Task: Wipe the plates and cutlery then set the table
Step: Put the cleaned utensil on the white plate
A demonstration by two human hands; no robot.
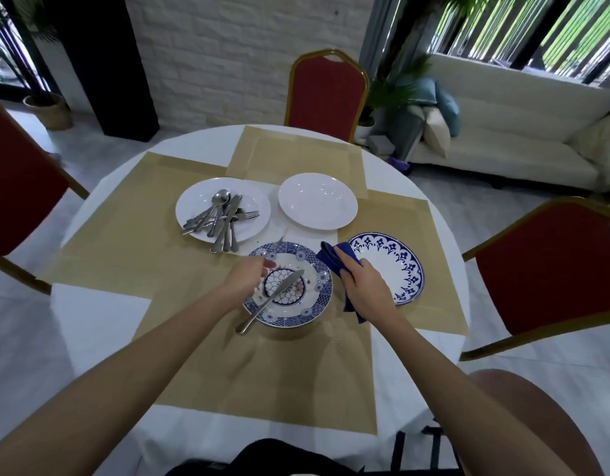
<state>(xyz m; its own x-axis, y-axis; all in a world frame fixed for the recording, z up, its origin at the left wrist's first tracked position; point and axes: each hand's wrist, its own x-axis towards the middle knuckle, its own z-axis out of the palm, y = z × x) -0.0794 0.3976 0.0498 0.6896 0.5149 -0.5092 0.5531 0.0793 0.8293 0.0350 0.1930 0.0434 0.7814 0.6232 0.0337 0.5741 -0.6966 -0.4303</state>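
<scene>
While my left hand (247, 278) grips the left rim of the blue patterned plate (317, 297), a knife (279, 293) lies across its crumb-flecked well. My right hand (365, 286) clutches the blue cloth (331, 261), just beside a blue-bordered plate (389, 269). Beyond: piled cutlery (221, 214) on a white plate (255, 207); a second white plate (317, 201)
</scene>
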